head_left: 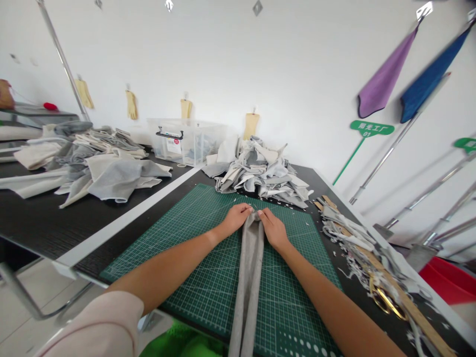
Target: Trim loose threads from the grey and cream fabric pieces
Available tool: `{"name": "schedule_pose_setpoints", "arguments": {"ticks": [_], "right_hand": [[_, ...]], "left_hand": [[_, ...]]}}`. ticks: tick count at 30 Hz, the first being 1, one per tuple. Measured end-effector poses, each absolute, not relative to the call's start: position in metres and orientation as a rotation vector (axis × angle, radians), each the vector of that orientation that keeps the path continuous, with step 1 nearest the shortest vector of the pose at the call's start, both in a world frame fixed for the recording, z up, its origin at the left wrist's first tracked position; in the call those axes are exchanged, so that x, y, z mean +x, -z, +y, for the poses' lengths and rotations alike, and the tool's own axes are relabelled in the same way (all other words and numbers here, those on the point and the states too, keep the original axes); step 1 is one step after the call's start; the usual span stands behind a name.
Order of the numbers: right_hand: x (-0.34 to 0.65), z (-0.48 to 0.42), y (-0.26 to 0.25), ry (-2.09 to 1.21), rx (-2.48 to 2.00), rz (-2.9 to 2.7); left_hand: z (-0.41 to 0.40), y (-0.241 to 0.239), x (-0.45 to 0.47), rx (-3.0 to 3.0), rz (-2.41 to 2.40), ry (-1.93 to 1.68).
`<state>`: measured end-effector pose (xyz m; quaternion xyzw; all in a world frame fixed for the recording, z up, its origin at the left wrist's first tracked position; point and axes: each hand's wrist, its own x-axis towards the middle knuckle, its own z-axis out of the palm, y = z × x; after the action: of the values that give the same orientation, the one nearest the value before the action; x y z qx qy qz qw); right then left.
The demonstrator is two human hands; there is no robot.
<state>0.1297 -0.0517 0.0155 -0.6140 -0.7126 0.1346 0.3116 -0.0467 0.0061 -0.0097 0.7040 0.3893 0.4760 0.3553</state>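
A long folded strip of grey fabric (250, 277) lies along the green cutting mat (193, 248), running from its far end down past the near table edge. My left hand (237, 218) pinches the far end of the strip from the left. My right hand (273, 229) pinches the same end from the right. Both sets of fingers are pressed together on the cloth, almost touching each other.
A heap of grey and cream fabric pieces (260, 173) sits just beyond the mat. More cloth (92, 163) covers the left table, beside a clear plastic box (186, 141). Scraps, a wooden ruler (409, 302) and gold-handled scissors (386, 297) line the right edge. A red bin (449, 282) stands lower right.
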Motion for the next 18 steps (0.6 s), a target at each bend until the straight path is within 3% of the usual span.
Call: {"name": "schedule_pose_setpoints", "arguments": {"ticks": [7, 18], "right_hand": [[0.134, -0.045, -0.017, -0.335, -1.674, -1.715], [0.123, -0.05, -0.023, -0.07, -2.099, -1.789]], "left_hand": [[-0.004, 0.001, -0.046, 1.913, 0.995, -1.251], [-0.027, -0.008, -0.049, 2.434, 1.541, -1.036]]}}
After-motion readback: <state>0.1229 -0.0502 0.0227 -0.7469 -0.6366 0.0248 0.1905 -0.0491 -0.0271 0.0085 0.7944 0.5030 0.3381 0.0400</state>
